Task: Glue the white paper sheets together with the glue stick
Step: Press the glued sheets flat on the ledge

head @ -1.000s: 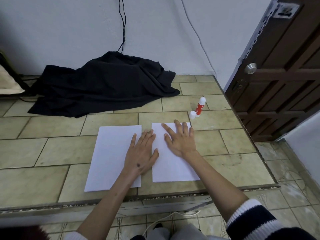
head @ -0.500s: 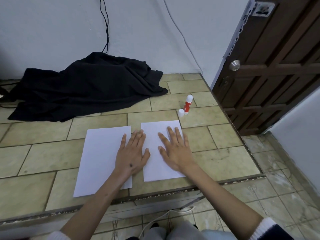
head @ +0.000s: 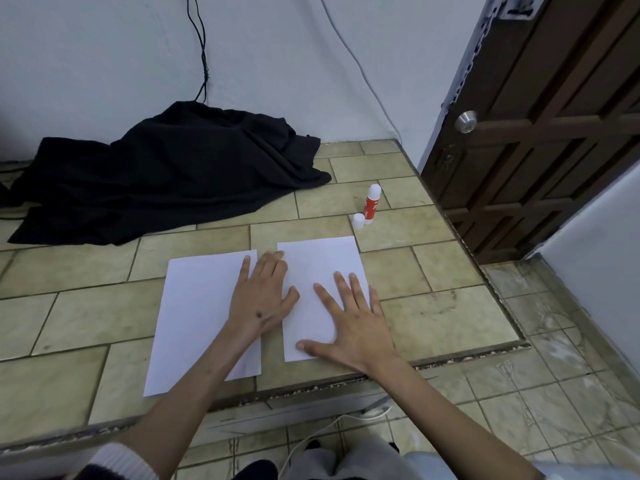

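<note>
Sheets of white paper lie flat side by side on the tiled ledge [head: 433, 306] in the head view, a narrow strip of tile showing between them, so they are not yet joined. The left sheet [head: 197, 317] is the larger as seen; the right sheet [head: 318, 268] sits just beside it. The left hand [head: 261, 299] rests flat with fingers straight across the gap, its fingertips on the near edges of both sheets, gripping nothing. The right hand [head: 353, 327] lies spread and flat on the right sheet's lower right part, thumb stretched along the near edge, also holding nothing.

The glue stick [head: 372, 204] stands upright on the tiles beyond the right sheet, apart from it, with its white cap [head: 358, 221] off and standing just beside it. By my reading the stick is uncapped and ready, but overlapping and pressing the sheets is all still to do.

Whether any glue already lies on the paper cannot be told; nothing shows on the white. The hands cover parts of both sheets. A black cloth [head: 166, 178] hides the tiles behind.
</note>
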